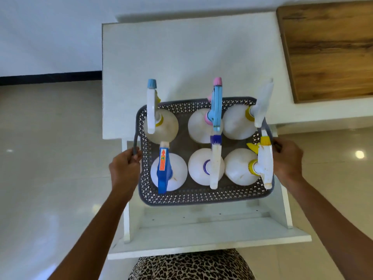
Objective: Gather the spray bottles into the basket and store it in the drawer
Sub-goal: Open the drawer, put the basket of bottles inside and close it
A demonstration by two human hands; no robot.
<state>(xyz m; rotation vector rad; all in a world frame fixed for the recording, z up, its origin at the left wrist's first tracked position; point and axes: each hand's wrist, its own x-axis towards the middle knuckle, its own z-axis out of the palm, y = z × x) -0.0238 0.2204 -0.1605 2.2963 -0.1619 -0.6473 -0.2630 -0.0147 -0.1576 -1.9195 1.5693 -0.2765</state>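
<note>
Gripping both sides: left hand (125,165) fingers (135,156) curled tight round the thin grey loop handle (135,142); right hand (287,158) fingers (278,146) curled at the opposite edge, exact grip hidden behind a yellow-tipped trigger head (265,162). Basket (191,200) is grey perforated plastic, rectangular with rounded corners, over the open white drawer (201,229), its far end over the white cabinet top (181,57). Six white round-shouldered spray bottles (201,126) stand upright inside, two rows of three.
</note>
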